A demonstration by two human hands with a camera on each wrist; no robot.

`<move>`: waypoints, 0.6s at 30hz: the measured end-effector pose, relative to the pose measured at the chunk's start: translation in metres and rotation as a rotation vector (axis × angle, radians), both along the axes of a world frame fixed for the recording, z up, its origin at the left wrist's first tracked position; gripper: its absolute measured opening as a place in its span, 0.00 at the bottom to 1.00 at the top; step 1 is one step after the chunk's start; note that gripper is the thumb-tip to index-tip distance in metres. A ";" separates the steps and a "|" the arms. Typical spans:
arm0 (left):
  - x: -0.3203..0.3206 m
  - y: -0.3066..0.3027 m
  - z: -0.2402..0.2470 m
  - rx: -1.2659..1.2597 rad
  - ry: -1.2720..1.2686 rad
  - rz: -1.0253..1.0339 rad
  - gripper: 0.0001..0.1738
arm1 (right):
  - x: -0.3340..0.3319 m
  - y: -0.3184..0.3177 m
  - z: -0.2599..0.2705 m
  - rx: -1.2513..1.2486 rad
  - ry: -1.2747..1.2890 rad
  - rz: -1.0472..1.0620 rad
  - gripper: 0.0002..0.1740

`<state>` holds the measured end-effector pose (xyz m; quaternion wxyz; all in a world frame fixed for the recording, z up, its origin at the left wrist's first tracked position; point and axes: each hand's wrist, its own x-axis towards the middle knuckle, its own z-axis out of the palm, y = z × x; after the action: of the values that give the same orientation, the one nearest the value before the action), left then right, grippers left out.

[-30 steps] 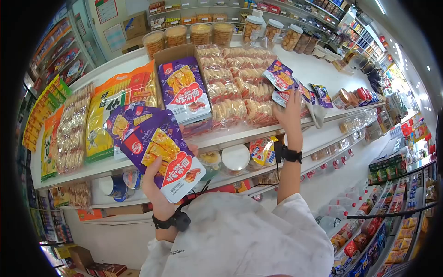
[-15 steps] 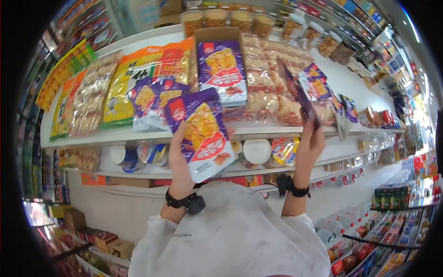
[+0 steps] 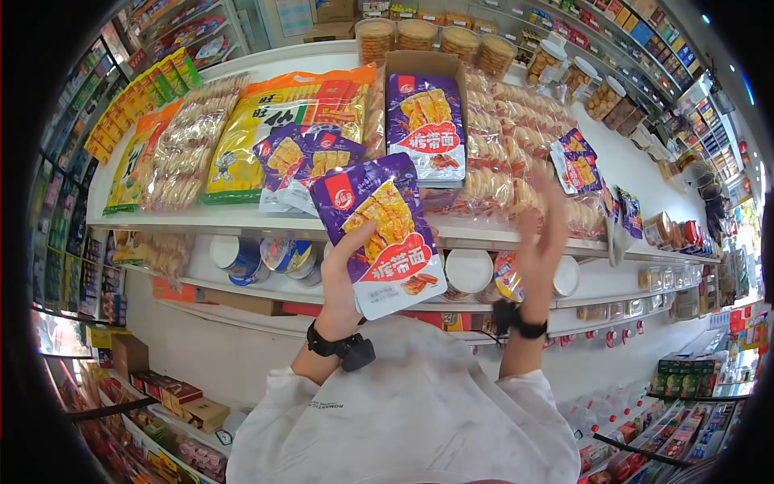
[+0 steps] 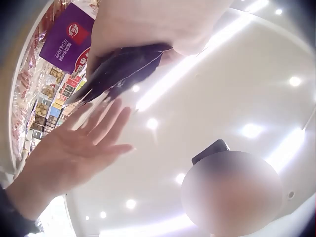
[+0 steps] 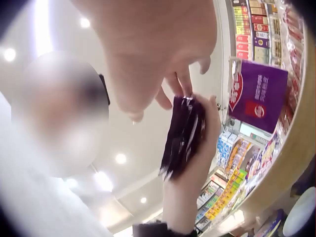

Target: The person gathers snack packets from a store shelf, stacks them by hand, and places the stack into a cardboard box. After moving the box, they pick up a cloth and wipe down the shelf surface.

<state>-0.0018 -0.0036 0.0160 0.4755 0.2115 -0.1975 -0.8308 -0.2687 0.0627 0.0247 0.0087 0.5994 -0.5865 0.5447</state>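
My left hand grips a purple-and-white pouch in front of the counter's edge, thumb across its face. In the left wrist view, dark pouch edges lie spread below that hand, apparently more than one pouch. To the right, my right hand is raised and blurred; its fingers look extended and hold nothing in the left wrist view. An open box with a matching pouch stands behind. More pouches lie left and right.
Bagged round crackers lie right of the box, with yellow snack bags on its left. Tubs and lidded jars line the back. Under the counter edge, a lower shelf holds white-lidded cups.
My right hand picked up a pouch at the right, brought it left, and is now without it. My left hand keeps its grip. The head view has shifted, moving the counter rightward in the picture.
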 end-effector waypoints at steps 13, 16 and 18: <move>0.006 0.003 -0.004 0.021 0.027 -0.001 0.25 | -0.161 -0.028 -0.071 0.277 0.371 -0.642 0.23; 0.005 -0.005 -0.025 0.038 0.082 -0.058 0.25 | -0.132 -0.015 -0.060 0.239 0.342 -0.559 0.15; 0.001 -0.006 -0.016 0.026 0.095 -0.084 0.25 | -0.110 -0.003 -0.055 0.158 0.329 -0.482 0.11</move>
<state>-0.0005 -0.0092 -0.0003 0.4463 0.1696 -0.1725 -0.8616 -0.3790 0.0595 -0.0303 0.1858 0.5217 -0.7433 0.3752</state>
